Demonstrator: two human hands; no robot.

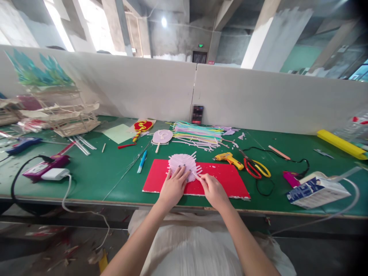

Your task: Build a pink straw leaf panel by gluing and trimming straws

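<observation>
A person's left hand [174, 188] lies flat, its fingers slightly apart, on a round lilac piece [181, 160] built of narrow strips, which spreads beneath and beyond those fingertips; the right hand [214, 189] has its thumb and index finger clamped on a thin pale strip [196, 174] at the piece's edge, though whether the two are joined cannot be told; under both hands lies a red board [230, 180] on a green tabletop [126, 165]; beyond the right fingers rests a yellow glue gun [230, 158], with scissors [257, 169] to their right; a blue pen-like tool [142, 161] lies left of the left fingers; farther ahead of the fingertips sit a lilac disc on a stick [161, 137] and a heap of pastel strips [198, 134].
</observation>
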